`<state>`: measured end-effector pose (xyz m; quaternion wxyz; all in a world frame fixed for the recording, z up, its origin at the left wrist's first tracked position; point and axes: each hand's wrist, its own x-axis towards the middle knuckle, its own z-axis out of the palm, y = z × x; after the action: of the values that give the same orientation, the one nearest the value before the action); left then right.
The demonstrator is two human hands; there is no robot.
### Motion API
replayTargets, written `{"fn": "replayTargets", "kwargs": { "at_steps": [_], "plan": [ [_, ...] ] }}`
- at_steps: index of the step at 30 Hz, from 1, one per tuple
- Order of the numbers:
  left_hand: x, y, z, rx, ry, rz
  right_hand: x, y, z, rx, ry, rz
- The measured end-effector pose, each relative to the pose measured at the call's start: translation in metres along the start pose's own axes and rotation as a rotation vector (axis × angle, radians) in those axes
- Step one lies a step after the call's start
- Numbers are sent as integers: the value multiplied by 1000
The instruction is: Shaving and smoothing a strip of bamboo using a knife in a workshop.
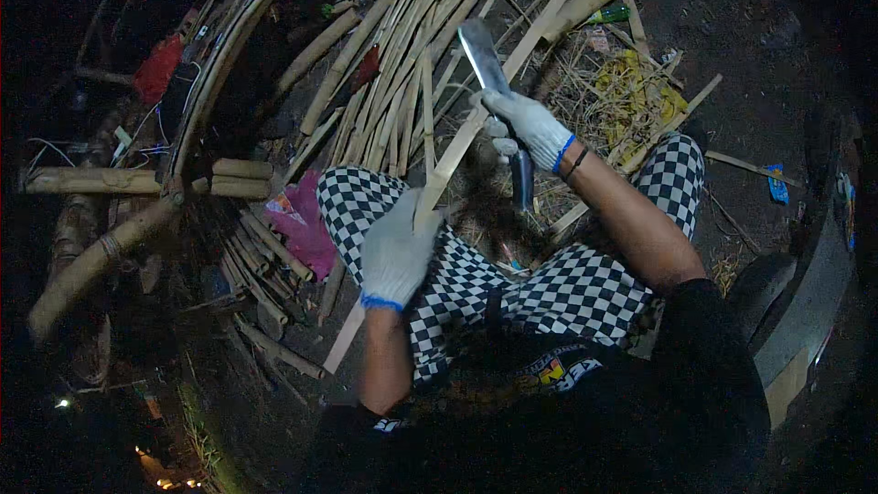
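My left hand (398, 252), in a white knit glove with a blue cuff, is closed around a long pale bamboo strip (450, 161). The strip slants from beside my left forearm up past my right hand toward the far side. My right hand (530, 126), gloved the same way, grips the dark handle of a broad-bladed machete (483, 53). Its blade points up and away, beside the strip. The fingers of the right hand are next to the strip; whether they touch it, I cannot tell. A thin curled shaving shows by the strip near that hand.
A pile of split bamboo strips (393, 64) lies ahead to the left. Shavings cover a yellow sack (640, 91) at the far right, near a thick bamboo pole (593, 5). Cut bamboo pieces (265, 261) and a magenta bag (306, 224) lie left of my checkered legs.
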<state>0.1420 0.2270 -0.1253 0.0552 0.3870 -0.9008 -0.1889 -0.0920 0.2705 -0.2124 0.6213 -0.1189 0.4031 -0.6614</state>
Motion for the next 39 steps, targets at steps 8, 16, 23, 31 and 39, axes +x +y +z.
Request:
{"fn": "replayTargets", "kwargs": {
  "at_steps": [8, 16, 23, 31, 39],
  "plan": [
    [-56, -48, -23, 170, 116, -67, 0, -30, -16, -222, 248, -200],
    [-69, -80, -8, 296, 191, 80, 25, -49, -93, -1043, 559, -510],
    [-46, -67, -7, 344, 262, 32, 3, -6, -14, -1428, 237, -479],
    [-40, -67, -4, 366, 257, 56, 12, 8, -21, -1277, 345, -585],
    [-26, -57, -2, 369, 236, 31, 7, -1, -8, -1144, 267, -387]
  ]
}}
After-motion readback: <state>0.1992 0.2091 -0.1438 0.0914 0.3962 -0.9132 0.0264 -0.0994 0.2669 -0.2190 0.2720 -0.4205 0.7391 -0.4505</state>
